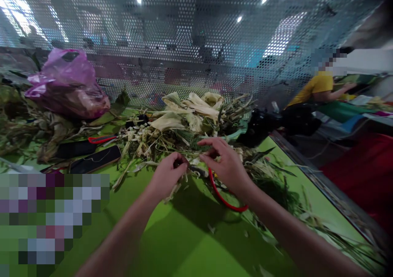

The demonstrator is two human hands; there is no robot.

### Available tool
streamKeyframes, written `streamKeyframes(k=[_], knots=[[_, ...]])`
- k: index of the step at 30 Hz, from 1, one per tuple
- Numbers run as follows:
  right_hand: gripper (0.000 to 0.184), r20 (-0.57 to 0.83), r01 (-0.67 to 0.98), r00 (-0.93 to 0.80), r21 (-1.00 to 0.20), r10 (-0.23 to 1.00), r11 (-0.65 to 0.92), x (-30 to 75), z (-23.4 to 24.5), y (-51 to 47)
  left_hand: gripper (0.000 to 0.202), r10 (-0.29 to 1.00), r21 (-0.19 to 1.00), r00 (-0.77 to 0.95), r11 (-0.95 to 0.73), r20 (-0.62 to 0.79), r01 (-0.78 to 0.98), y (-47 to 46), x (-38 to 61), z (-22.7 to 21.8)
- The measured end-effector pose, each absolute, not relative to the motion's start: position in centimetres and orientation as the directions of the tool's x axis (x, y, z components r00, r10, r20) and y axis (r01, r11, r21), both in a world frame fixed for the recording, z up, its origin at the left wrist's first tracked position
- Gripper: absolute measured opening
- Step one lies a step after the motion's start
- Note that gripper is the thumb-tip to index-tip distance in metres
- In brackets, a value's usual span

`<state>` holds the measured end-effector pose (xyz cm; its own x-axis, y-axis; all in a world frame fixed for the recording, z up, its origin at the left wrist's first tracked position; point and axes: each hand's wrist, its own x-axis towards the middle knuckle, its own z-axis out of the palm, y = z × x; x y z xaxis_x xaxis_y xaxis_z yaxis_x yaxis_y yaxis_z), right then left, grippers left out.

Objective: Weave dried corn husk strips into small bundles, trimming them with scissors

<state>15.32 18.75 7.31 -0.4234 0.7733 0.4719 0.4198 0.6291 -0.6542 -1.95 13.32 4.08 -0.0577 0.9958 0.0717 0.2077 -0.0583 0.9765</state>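
My left hand (167, 175) is curled shut at the near edge of a heap of pale husks and green stalks (187, 121) on a green table (181, 244); what its fingers pinch is hidden. My right hand (225, 162) hovers beside it, index finger and thumb pinching toward the same spot, other fingers lifted. A pair of red-handled shears (224, 199) lies under my right wrist, its blades pointing toward my left hand.
A pink plastic bag (69, 84) sits at the back left. Two dark phones (95, 159) and another red-handled tool (101, 138) lie left of the heap. A perforated metal screen (196, 43) stands behind. A person in a yellow shirt (316, 88) works at the right.
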Motion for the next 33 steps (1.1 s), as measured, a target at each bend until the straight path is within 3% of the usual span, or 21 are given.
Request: streamKeyframes(k=[3, 13, 15, 19, 21, 25, 29, 33], knots=[[0.007, 0.453, 0.438, -0.451, -0.638, 0.769, 0.633, 15.4, 7.2, 18.7, 0.007, 0.991, 0.989, -0.122, -0.040, 0.058, 0.142, 13.4, -2.0, 4.1], [0.003, 0.396, 0.482, -0.510, -0.604, 0.764, 0.635, 14.6, 6.6, 17.8, 0.010, 0.988, 0.993, -0.140, -0.044, 0.059, 0.109, 13.3, -2.0, 4.3], [0.003, 0.338, 0.466, -0.473, -0.688, 0.814, 0.557, 14.5, 6.6, 17.6, 0.009, 0.988, 0.993, -0.143, -0.037, 0.053, 0.114, 13.3, -2.0, 4.4], [0.008, 0.051, 0.282, -0.478, -0.937, 0.877, 0.208, 14.2, 6.4, 17.6, 0.011, 0.986, 0.986, -0.153, -0.039, 0.064, 0.163, 13.2, -1.9, 4.6], [0.009, 0.027, 0.179, -0.491, -0.975, 0.870, 0.131, 14.1, 6.3, 17.8, 0.011, 0.985, 0.989, -0.163, -0.032, 0.055, 0.141, 13.2, -1.8, 4.7], [0.010, 0.190, 0.172, -0.479, -0.937, 0.857, 0.304, 14.4, 6.0, 18.4, 0.012, 0.989, 1.000, -0.150, 0.012, -0.014, -0.016, 13.1, -1.7, 4.9], [0.022, 0.370, 0.377, -0.486, -0.729, 0.792, 0.572, 14.8, 6.2, 18.5, 0.017, 0.992, 0.986, -0.092, 0.076, -0.091, -0.151, 12.9, -1.8, 4.9], [0.019, 0.392, 0.421, -0.514, -0.660, 0.763, 0.623, 14.7, 6.5, 18.2, 0.019, 0.992, 0.982, -0.089, 0.076, -0.092, -0.171, 12.9, -1.8, 5.0]])
